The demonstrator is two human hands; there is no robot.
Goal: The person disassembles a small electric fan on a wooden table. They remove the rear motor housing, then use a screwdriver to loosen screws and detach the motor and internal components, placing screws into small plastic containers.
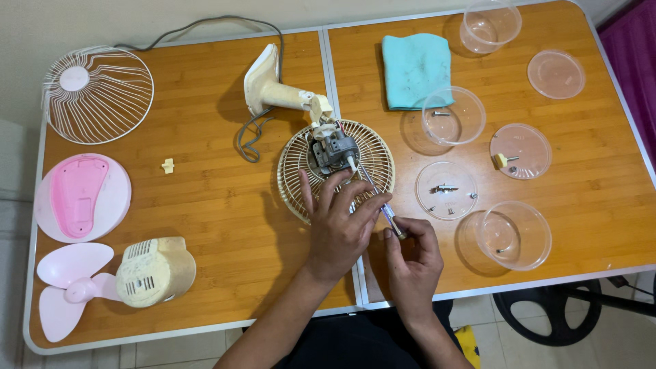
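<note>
Right hand grip: fingers curled shut around the handle of a screwdriver, thumb and forefinger pinching it near the top of the handle. Left hand grip: loose, fingers spread and resting on the near rim of the rear fan guard, also steadying the screwdriver shaft from the side; it clasps nothing fully. Landmark: the fan motor, bare metal, seated at the centre of the guard. The screwdriver's long axis runs diagonally, from the right hand up and leftward to the motor; the tip meets the motor's near right side, though the exact screw it bears on is too small to tell. So the motor lies up-left of the right grip, along the tool's own line, and directly beyond the left fingertips; the left hand is the nearer of the two. Beyond the motor, the cream fan stand lies tipped on the bench, cord trailing. Right of the motor: clear plastic lids holding small screws, and a teal cloth. Far left of the motor: front guard, pink blade, cream motor cover.
</note>
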